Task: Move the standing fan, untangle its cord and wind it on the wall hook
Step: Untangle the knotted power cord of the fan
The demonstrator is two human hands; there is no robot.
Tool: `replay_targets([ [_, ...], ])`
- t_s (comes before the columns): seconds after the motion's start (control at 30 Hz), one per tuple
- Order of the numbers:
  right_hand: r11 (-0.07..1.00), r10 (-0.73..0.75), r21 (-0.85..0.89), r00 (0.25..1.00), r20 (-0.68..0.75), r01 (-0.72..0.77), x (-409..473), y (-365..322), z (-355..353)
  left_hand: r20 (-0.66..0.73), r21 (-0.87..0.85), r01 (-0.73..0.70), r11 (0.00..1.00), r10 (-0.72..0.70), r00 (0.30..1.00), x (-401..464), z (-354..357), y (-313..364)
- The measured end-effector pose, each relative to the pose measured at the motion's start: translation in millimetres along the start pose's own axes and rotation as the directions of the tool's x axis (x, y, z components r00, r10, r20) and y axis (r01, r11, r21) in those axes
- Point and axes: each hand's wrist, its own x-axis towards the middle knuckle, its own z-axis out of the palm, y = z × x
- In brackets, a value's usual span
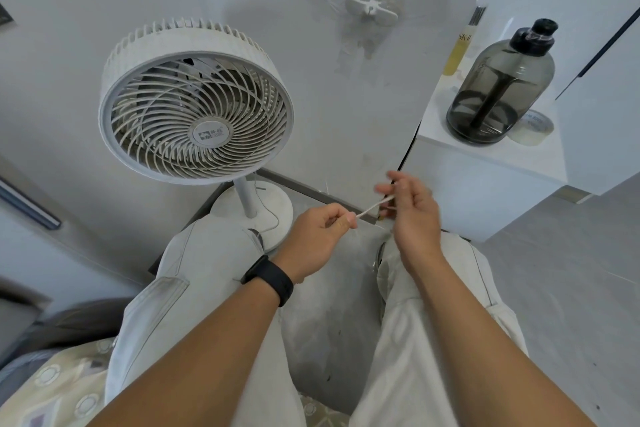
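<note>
Cord point(374, 207) untangling is judged the step in hand: your left hand point(317, 239) pinches it, your right hand point(410, 211) holds its other end with loosely curled fingers, at 4 o'clock from the standing fan point(195, 104); next, carry it toward the wall hook point(370, 10) at 12 o'clock.

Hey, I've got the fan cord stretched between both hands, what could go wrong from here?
The cord runs thin back to the fan base; a hard tug from your left hand or right hand might tip it. The wall hook looks small, so loops may slip off.
</note>
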Motion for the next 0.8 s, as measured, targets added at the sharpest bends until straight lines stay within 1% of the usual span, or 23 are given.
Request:
replay_targets([
  [0.03, 0.999, 0.032, -0.027, 0.989, 0.144, -0.028, -4.7, 0.8, 2.9, -0.013, 0.000, -0.005, 1.000, 0.005, 1.000, 0.9, -0.4, -1.4],
  [0.07, 0.997, 0.064, -0.068, 0.961, 0.270, -0.047, -10.0, 2.0, 6.1, -0.016, 0.006, -0.014, 1.000, 0.014, 1.000, 1.3, -1.0, -1.6],
  [0.1, 0.993, 0.085, -0.107, 0.933, 0.349, -0.051, -13.9, 3.6, 9.0, -0.018, 0.009, -0.021, 1.000, 0.021, 1.000, 2.0, -1.7, -2.3],
  [0.13, 0.992, 0.091, -0.114, 0.922, 0.377, -0.051, -15.9, 5.1, 10.9, -0.020, 0.005, -0.026, 1.000, 0.026, 0.999, 2.3, -2.1, -2.4],
  [0.17, 0.995, 0.079, -0.090, 0.928, 0.365, -0.049, -15.7, 5.2, 12.1, -0.022, -0.008, -0.026, 1.000, 0.026, 0.999, 3.0, -2.5, -2.6],
  [0.2, 0.998, 0.056, -0.055, 0.947, 0.317, -0.040, -14.1, 4.3, 12.0, -0.018, -0.018, -0.025, 1.000, 0.024, 1.000, 3.5, -2.3, -2.1],
  [0.23, 1.000, 0.026, -0.016, 0.971, 0.239, -0.023, -11.8, 3.5, 11.7, -0.012, -0.027, -0.020, 0.999, 0.020, 1.000, 3.0, -2.6, -1.8],
  [0.3, 0.995, -0.008, 0.095, 1.000, 0.003, 0.008, -3.6, 1.8, 7.3, 0.007, -0.014, -0.007, 1.000, 0.007, 1.000, 2.0, -2.6, -0.6],
  [0.37, 0.983, 0.031, 0.183, 0.977, -0.211, 0.009, 4.0, -0.5, 0.0, 0.013, 0.018, -0.002, 1.000, 0.002, 1.000, 2.0, -4.6, -2.2],
  [0.4, 0.980, 0.052, 0.197, 0.960, -0.277, 0.004, 5.6, -2.1, -3.1, 0.008, 0.024, -0.003, 1.000, 0.003, 1.000, 1.8, -6.2, -2.5],
  [0.43, 0.981, 0.062, 0.194, 0.952, -0.299, -0.003, 6.1, -3.1, -4.6, -0.003, 0.020, 0.001, 1.000, -0.001, 1.000, 2.3, -7.6, -3.1],
  [0.47, 0.983, 0.060, 0.181, 0.962, -0.268, -0.011, 5.8, -3.9, -4.4, -0.020, 0.019, 0.004, 1.000, -0.004, 1.000, 3.0, -9.2, -3.5],
  [0.5, 0.986, 0.050, 0.166, 0.983, -0.179, -0.020, 3.5, -5.0, -2.8, -0.040, 0.022, 0.009, 1.000, -0.008, 0.999, 3.8, -10.0, -3.1],
  [0.53, 0.990, 0.045, 0.132, 0.998, -0.042, -0.039, -0.7, -5.3, 0.8, -0.058, 0.027, 0.012, 1.000, -0.010, 0.998, 4.2, -10.8, -2.7],
  [0.57, 0.996, 0.045, 0.069, 0.994, 0.098, -0.052, -6.3, -4.6, 4.8, -0.062, 0.033, 0.013, 0.999, -0.011, 0.998, 4.1, -11.1, -1.3],
  [0.6, 0.999, 0.053, 0.000, 0.977, 0.207, -0.054, -12.2, -2.8, 8.7, -0.052, 0.040, 0.012, 0.999, -0.010, 0.999, 3.5, -11.1, 1.1],
  [0.63, 0.998, 0.059, -0.043, 0.962, 0.266, -0.050, -16.8, -1.1, 12.2, -0.031, 0.050, 0.010, 0.999, -0.008, 0.999, 2.7, -11.1, 3.8],
  [0.7, 0.997, 0.063, -0.057, 0.956, 0.288, -0.049, -19.4, 0.5, 15.1, 0.006, 0.061, -0.007, 0.998, 0.006, 1.000, 1.1, -8.1, 7.9],
  [0.8, 0.987, 0.014, -0.157, 0.945, 0.328, 0.040, -15.8, -1.5, 13.9, -0.039, 0.030, -0.017, 0.999, 0.018, 0.999, -0.3, -6.9, 9.5],
])
